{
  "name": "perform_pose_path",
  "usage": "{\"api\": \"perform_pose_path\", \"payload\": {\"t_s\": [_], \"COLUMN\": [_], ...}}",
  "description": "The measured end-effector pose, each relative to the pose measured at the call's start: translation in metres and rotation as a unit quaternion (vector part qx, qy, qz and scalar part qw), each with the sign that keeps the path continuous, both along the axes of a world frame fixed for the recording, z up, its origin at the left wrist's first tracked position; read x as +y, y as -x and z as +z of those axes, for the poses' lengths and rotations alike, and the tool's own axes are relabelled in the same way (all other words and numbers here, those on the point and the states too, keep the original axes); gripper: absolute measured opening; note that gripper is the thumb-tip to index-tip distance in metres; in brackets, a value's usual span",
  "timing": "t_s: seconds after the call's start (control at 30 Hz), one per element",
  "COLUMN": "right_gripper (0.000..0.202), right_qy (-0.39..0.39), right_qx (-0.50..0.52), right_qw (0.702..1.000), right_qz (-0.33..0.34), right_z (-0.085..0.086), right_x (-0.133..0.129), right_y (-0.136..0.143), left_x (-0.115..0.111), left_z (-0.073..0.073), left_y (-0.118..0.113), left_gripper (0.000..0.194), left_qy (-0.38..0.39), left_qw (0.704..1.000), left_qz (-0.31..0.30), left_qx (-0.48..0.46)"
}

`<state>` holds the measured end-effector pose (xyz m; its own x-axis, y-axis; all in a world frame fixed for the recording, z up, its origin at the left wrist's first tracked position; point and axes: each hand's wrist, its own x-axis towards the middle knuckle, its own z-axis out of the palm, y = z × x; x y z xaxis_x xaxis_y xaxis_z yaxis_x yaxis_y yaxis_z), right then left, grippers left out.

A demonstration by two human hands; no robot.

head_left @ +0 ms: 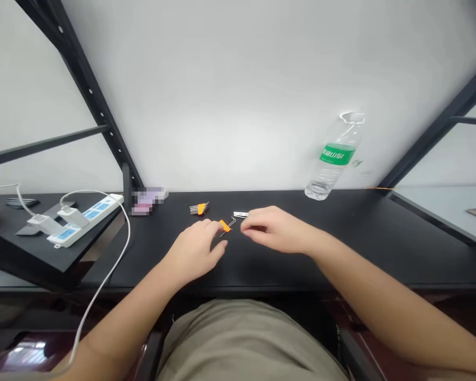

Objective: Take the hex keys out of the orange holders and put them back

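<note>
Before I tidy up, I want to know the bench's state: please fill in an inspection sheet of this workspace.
Surface: black table, open room at right.
Job's things: farther orange holder with metal keys; nearer orange holder with bent keys; silver rods.
Clutter: clear bottle, green label; pixelated item.
Grips: left grip open at nearer holder, contact unclear; right grip curled, contents hidden.
Cables: white cable from power strip.
Surroundings: white wall, dark frame.

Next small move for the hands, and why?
Probably take one of the silver rods with the right hand, for the orange holder by the left hand: it shows few rods, while the other holder carries a fuller row.
</note>
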<state>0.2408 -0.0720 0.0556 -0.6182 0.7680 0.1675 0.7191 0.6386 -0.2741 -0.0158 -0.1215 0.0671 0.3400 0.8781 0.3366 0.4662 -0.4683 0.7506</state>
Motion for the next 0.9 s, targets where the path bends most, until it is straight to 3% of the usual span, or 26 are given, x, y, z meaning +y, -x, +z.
{"api": "perform_pose_path", "payload": {"t_s": [0.13,0.23,0.33,0.47,0.63,0.8,0.9], "right_gripper": [0.038,0.037,0.029,0.024,0.013,0.008,0.004], "right_qy": [-0.032,-0.030,-0.024,-0.020,-0.010,0.106,0.134], "right_qx": [-0.053,-0.083,-0.098,-0.105,-0.085,-0.069,-0.057], "right_qw": [0.998,0.996,0.995,0.994,0.996,0.991,0.988], "right_qz": [-0.016,-0.011,-0.024,-0.027,0.041,0.044,0.046], "right_z": [-0.021,-0.045,-0.056,-0.050,-0.038,-0.037,-0.037], "right_x": [0.032,0.050,0.056,0.054,0.047,0.047,0.048], "right_y": [0.017,0.027,0.029,0.027,0.029,0.025,0.020], "left_x": [0.049,0.074,0.086,0.092,0.097,0.103,0.106], "left_z": [-0.017,-0.033,-0.046,-0.055,-0.054,-0.052,-0.051], "left_y": [-0.011,-0.014,-0.008,0.001,0.004,0.005,0.005], "left_gripper": [0.029,0.036,0.028,0.022,0.012,0.017,0.024], "left_qy": [-0.057,-0.045,-0.041,-0.047,-0.051,-0.013,-0.004], "left_qw": [0.966,0.950,0.954,0.964,0.962,0.957,0.957], "left_qz": [0.046,0.037,-0.017,-0.062,-0.116,-0.150,-0.163], "left_qx": [0.248,0.305,0.296,0.253,0.243,0.248,0.242]}}
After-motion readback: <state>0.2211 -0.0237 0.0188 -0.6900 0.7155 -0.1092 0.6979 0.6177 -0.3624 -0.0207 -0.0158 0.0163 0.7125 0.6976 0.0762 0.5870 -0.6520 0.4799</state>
